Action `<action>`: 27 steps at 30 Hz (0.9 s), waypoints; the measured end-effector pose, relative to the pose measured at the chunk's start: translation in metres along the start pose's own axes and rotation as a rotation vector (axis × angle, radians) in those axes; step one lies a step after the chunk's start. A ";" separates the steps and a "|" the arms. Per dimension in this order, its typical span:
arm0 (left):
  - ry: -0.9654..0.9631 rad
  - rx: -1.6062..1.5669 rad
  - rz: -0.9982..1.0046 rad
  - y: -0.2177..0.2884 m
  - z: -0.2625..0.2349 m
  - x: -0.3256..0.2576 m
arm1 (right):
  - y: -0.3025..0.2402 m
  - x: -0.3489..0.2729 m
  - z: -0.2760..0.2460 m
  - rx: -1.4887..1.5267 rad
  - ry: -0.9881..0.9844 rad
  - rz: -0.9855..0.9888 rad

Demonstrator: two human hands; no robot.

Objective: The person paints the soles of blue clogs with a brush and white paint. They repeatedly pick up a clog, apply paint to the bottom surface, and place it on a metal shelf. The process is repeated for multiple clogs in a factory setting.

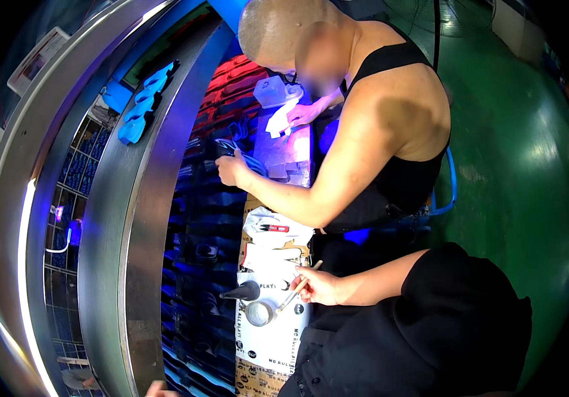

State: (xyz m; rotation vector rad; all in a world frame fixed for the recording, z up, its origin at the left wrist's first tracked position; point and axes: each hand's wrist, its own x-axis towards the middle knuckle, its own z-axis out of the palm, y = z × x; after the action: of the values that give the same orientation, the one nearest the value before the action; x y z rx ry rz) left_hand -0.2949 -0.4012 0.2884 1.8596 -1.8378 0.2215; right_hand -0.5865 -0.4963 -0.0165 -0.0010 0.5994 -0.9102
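a slim brush [289,300] is held in the right hand [314,286], its pale handle pinched between curled fingers with no visible gap around it. the brush's long axis is slanted: the handle end is pointed up and to the right, the working end down and to the left, toward a round cup [251,321] of pale contents. by this slant the cup is placed below and left of the grip, and the brush end is seen right at its right-hand rim; whether the rim is touched cannot be told. just above the cup, a black cone-shaped object [248,290] is laid on the same white printed sheet [268,341]. the left hand [160,390] is cut off by the lower edge, well apart from the cup, so its grip cannot be told.
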 end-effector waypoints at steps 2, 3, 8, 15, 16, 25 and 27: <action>0.373 0.242 0.224 -0.043 -0.026 0.029 | -0.002 -0.008 -0.001 0.008 -0.002 -0.022; 0.542 0.360 0.214 -0.065 -0.037 0.045 | -0.002 -0.011 -0.003 0.012 0.004 -0.038; 0.293 0.530 -0.296 -0.266 -0.044 0.084 | 0.004 -0.018 -0.009 -0.006 0.000 -0.076; 0.051 0.458 -0.338 -0.232 -0.026 0.088 | 0.026 -0.020 0.012 -0.088 0.033 -0.009; 0.067 0.456 -0.324 -0.231 -0.026 0.087 | 0.032 -0.019 0.014 -0.104 0.024 -0.001; 0.141 0.379 -0.184 -0.216 -0.027 0.077 | 0.061 -0.013 0.043 -0.250 0.074 -0.007; 0.067 0.405 -0.225 -0.202 -0.028 0.081 | 0.067 -0.017 0.049 -0.263 0.063 -0.001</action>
State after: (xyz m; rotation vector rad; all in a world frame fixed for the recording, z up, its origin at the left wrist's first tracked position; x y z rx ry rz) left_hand -0.0865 -0.4691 0.3009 2.2800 -1.6080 0.6045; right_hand -0.5207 -0.4536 0.0160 -0.2093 0.7746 -0.8299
